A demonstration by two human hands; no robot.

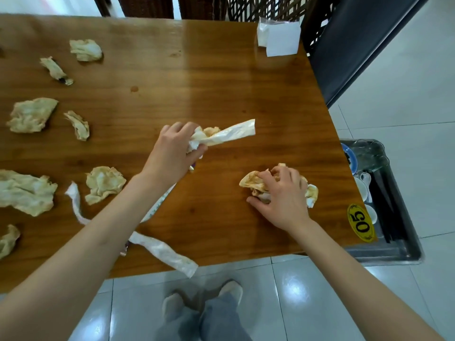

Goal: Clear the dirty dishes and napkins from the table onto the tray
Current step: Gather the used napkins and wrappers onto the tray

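My left hand grips a bunch of stained napkins above the middle of the wooden table, one long strip sticking out to the right. My right hand curls over a crumpled, stained napkin wad lying on the table near its right edge. Several more dirty napkins lie scattered over the left half. A twisted white strip hangs over the front edge. The metal tray sits low beside the table's right edge, holding a blue plate, white spoons and dark chopsticks.
A stack of clean white napkins stands at the far right corner. A yellow "05" sticker marks the near right corner. Wicker chairs line the far side. My feet stand on the tiled floor.
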